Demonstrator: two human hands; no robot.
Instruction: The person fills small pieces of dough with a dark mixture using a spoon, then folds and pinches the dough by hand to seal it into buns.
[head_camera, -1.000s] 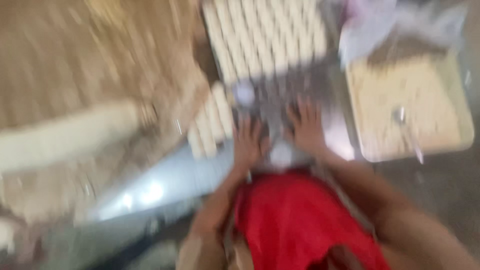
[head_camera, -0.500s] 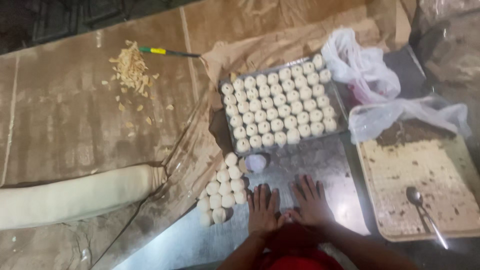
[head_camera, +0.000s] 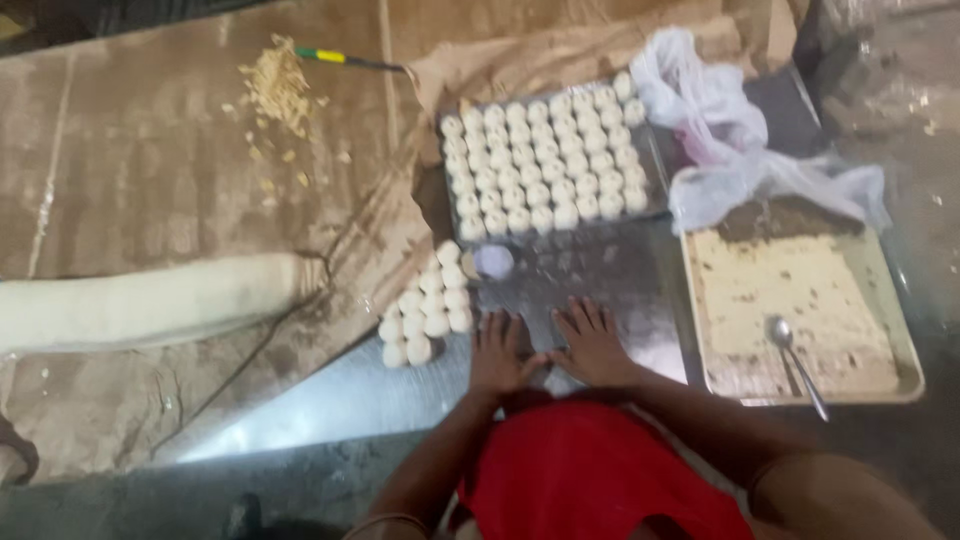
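Both hands (head_camera: 545, 350) unmoved, flat on steel sheet (head_camera: 600, 270) beside dough balls (head_camera: 428, 305).

Brown paper sheeting (head_camera: 180, 180) covers work surface, creased, torn edge running toward centre. Bare metal surface (head_camera: 330, 400) at 6 to 7 o'clock, bright glare streak off overhead light. Crumb pile (head_camera: 275, 90) at 11 o'clock, green-and-yellow-handled tool (head_camera: 345, 60) just beside it. Grey speckled surface (head_camera: 900, 90) at 2 o'clock. Dim, warm lighting overall, darker along top edge.

White dough balls (head_camera: 428, 312) beside hands
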